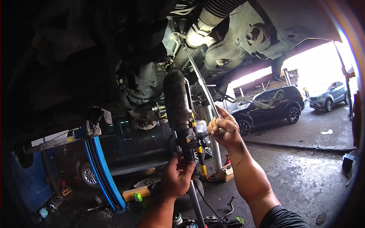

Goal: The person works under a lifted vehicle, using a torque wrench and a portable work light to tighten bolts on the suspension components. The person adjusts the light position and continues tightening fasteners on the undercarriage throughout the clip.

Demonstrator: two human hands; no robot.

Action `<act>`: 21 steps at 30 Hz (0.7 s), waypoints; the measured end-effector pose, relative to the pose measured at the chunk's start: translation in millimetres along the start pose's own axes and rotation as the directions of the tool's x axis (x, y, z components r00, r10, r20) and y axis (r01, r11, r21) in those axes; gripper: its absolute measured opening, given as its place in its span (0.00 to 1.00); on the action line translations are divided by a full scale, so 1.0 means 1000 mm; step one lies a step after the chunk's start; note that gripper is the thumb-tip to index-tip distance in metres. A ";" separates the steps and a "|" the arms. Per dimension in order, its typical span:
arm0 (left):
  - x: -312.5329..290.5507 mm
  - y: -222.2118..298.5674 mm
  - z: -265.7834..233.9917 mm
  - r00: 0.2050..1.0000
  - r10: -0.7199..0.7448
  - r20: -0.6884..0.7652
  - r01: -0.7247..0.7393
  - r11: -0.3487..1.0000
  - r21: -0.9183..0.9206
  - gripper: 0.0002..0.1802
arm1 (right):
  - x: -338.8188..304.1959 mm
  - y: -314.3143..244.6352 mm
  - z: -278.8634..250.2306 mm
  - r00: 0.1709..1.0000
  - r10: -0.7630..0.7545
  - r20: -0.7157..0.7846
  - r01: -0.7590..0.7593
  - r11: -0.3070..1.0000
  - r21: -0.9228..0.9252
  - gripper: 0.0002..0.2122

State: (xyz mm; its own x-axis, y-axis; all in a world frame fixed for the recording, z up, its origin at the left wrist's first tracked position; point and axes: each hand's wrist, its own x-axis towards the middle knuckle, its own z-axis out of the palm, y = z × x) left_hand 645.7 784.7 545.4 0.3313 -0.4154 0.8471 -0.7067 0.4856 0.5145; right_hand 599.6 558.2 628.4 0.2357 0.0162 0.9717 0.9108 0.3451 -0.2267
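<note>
- Left hand (178, 175) is curled shut round the lower end of a black rubber hose (178, 110), near centre; fingers wrap the hose just under its clamp area; forearm comes up from the lower edge.
- Hose runs up & slightly left from that hand to the dark underside of the raised car (235, 34); its top end sits by the greasy engine/gearbox casting.
- Right hand (225, 131) is closed in a fist on a thin metal tool handle (207, 133), just right of the hose; handle points left toward the hose's lower part; can't tell the tool type, tip hidden behind hose.
- Long silver rod (197, 74) slants from the underbody down behind the right hand; a thicker silver post continues below toward the floor.
- Blue lift arm (104, 174) stands left, near; yellow-handled tool & cardboard box (227, 173) lie on the wet concrete floor (304, 178) beyond the hands.
- Far right: black SUV (272, 104) & a pale blue car (329, 97) parked in bright daylight outside.
</note>
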 end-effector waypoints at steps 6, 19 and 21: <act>0.004 -0.011 0.005 0.977 0.171 -0.127 -0.121 0.937 0.329 0.21 | 0.003 -0.018 0.032 1.000 -0.015 -0.028 -0.022 0.303 -0.953 0.27; 0.052 -0.032 0.141 0.973 -0.109 -0.205 -0.045 0.779 -0.625 0.33 | 0.015 -0.040 0.042 0.958 0.273 0.086 0.029 0.208 -0.978 0.38; 0.069 -0.026 0.153 0.969 0.023 -0.245 -0.202 0.645 -0.737 0.34 | 0.017 -0.045 0.036 0.942 0.334 0.040 -0.030 0.203 -0.979 0.38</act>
State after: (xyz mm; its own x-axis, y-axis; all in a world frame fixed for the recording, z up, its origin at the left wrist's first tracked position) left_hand 591.8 625.6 570.2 0.4581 -0.2024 0.8655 -0.0624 0.9640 0.2585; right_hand 550.8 577.1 657.8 0.5124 0.1682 0.8421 0.5093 -0.8491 -0.1403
